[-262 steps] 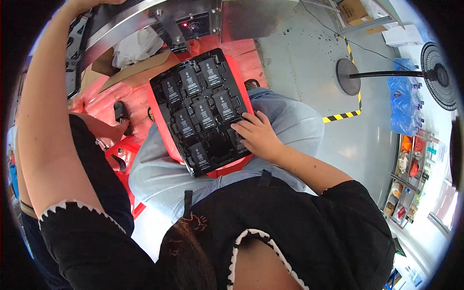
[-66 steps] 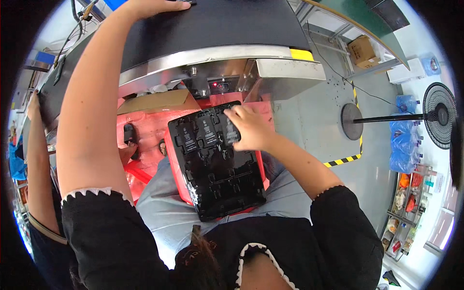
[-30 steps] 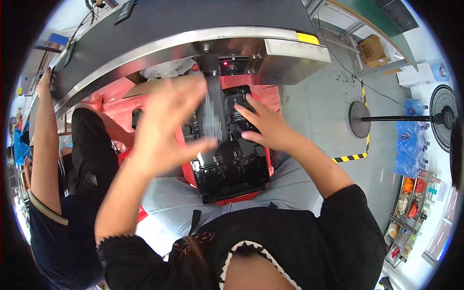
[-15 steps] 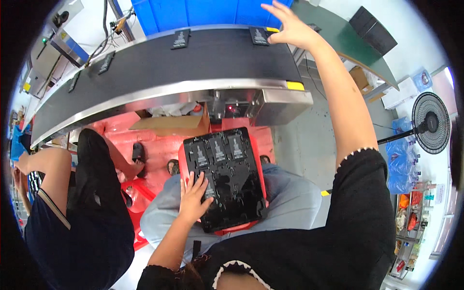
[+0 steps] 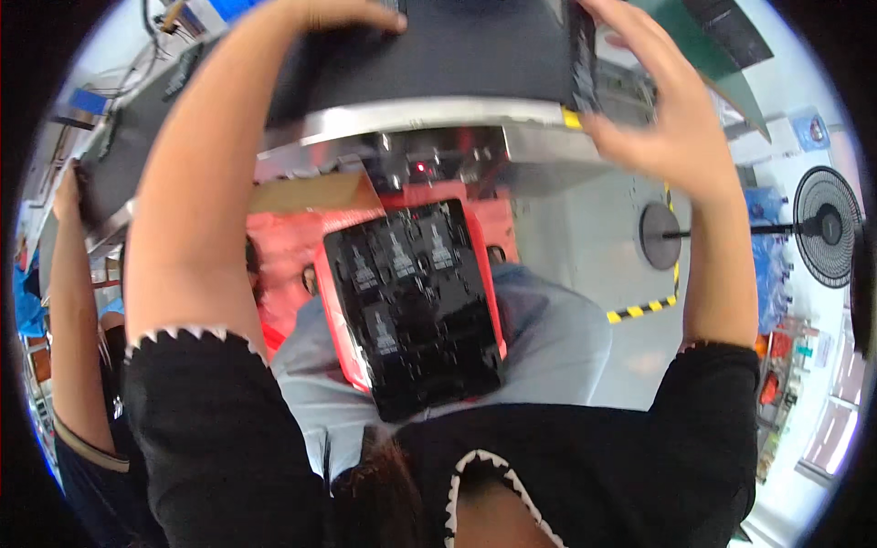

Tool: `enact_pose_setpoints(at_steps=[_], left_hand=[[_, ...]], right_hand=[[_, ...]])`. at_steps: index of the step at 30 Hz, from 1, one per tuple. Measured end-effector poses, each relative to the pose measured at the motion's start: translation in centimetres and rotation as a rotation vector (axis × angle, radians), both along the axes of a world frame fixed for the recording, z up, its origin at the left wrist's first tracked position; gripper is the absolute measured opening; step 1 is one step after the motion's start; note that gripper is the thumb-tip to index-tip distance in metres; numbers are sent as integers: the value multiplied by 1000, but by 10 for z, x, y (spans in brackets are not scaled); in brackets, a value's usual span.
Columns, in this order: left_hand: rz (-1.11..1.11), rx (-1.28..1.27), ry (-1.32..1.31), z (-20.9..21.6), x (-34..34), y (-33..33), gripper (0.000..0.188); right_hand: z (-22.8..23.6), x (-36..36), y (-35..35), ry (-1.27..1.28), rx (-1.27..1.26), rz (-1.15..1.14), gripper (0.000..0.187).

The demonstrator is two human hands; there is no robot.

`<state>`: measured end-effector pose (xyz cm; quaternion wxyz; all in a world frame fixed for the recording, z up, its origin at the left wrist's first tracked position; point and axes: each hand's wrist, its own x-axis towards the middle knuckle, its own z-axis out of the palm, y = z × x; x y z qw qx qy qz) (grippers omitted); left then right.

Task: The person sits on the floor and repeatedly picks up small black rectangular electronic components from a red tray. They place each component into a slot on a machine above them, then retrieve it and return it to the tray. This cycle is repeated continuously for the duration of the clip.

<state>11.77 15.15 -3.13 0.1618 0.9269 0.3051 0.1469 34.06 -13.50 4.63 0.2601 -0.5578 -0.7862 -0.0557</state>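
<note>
The right hand grasps a flat black battery between thumb and fingers at the belt's right end, both blurred; the left hand reaches over the dark belt at the top edge, its fingertips beside a dark piece that is cut off by the frame, so whether it grips that piece I cannot tell; below, between the person's knees, a black tray lies slightly turned on a red support, whose edges show along both sides; in the tray sit four batteries, three side by side across the far row and one at the left of the next row; a carton stands under the belt, near a small red light; at far left, a co-worker's hand is at the belt's edge; a fan stands well apart on the right.
</note>
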Motion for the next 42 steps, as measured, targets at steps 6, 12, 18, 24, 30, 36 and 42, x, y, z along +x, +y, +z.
enact_pose_setpoints(at_steps=[6,12,18,24,30,36,42], left_hand=[[-61,-115,-38,42,46,-30,84],[3,306,-403,29,-2,-129,83],[-128,140,-117,-36,-93,-287,96],[-24,-93,161,-179,-119,-350,83],[-33,12,241,-200,-123,-365,79],[40,-29,293,-177,-103,-373,77],[-14,-130,270,-166,-98,-343,83]], right_hand=[[-87,-75,-102,406,-631,252,92],[-255,-110,-127,73,-596,109,83],[-251,-101,-139,345,-512,-23,58],[-175,-99,-106,460,-302,-7,42],[-64,-74,-41,580,-17,152,30],[-3,-33,97,33,-32,102,80],[-49,6,232,-217,-384,-111,94]])
